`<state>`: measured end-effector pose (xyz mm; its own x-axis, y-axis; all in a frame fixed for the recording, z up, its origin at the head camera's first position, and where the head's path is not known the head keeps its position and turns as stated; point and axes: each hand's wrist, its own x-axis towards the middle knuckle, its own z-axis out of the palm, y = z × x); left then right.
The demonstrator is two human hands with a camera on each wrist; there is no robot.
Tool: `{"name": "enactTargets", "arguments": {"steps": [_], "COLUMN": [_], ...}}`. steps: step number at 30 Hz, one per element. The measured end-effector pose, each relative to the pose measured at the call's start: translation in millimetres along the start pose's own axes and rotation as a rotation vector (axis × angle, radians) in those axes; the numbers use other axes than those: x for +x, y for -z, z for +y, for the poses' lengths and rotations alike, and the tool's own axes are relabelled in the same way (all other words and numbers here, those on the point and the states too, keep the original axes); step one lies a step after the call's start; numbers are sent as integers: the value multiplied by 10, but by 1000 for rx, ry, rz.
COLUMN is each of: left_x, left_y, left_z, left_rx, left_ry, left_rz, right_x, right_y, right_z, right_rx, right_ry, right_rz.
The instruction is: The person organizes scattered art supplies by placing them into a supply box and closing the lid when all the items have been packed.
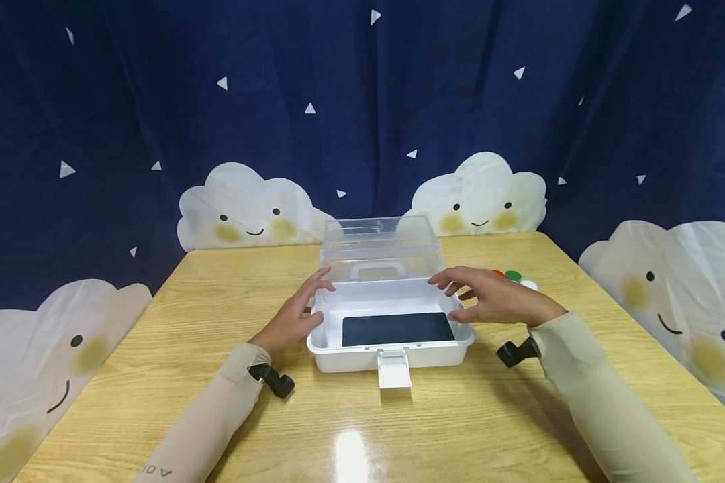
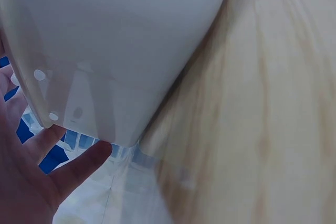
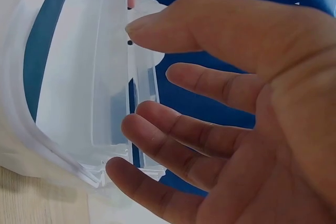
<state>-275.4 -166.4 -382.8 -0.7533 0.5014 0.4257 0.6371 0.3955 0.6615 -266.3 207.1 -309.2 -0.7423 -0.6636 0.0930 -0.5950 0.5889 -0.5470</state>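
Note:
A white plastic box (image 1: 350, 361) stands on the table with its clear lid (image 1: 380, 245) raised at the back. Its front latch (image 1: 394, 369) hangs down. Inside lies a flat dark rectangular thing (image 1: 399, 329), also partly visible in the right wrist view as a dark strip (image 3: 44, 45). My left hand (image 1: 293, 316) is at the box's left side, fingers spread; in the left wrist view its fingertips lie by the box's edge, and contact is unclear. My right hand (image 1: 489, 295) hovers over the right rim with fingers apart and slightly bent, gripping nothing.
Behind the right hand are small round things, among them a green one (image 1: 513, 276) and a white one (image 1: 528, 285), partly hidden. The wooden table (image 1: 248, 429) extends around the box. A dark blue curtain (image 1: 362, 100) with clouds hangs behind it.

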Motion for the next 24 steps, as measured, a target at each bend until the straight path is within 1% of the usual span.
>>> {"name": "enactTargets", "arguments": {"steps": [4, 9, 13, 17, 20, 23, 24], "left_x": [-7, -10, 3, 27, 37, 41, 35], "left_y": [11, 0, -56, -101, -105, -110, -110], "left_z": [29, 21, -123, -241, -247, -232, -189], "left_rx": [-17, -33, -11, -2, -6, -11, -18], "left_ry": [5, -1, 5, 22, 23, 6, 10], "left_rz": [-15, -6, -16, -41, -45, -48, -54], "right_x": [-2, -1, -17, -36, -53, -73, -82], "right_y": [20, 55, 78, 119, 154, 174, 175], "right_z": [9, 13, 11, 19, 34, 63, 73], "right_rx": [-2, 18, -3, -43, -60, -66, -67], "right_ry": [35, 32, 17, 31, 29, -2, -16], "right_rz": [13, 31, 41, 57, 76, 90, 99]}}
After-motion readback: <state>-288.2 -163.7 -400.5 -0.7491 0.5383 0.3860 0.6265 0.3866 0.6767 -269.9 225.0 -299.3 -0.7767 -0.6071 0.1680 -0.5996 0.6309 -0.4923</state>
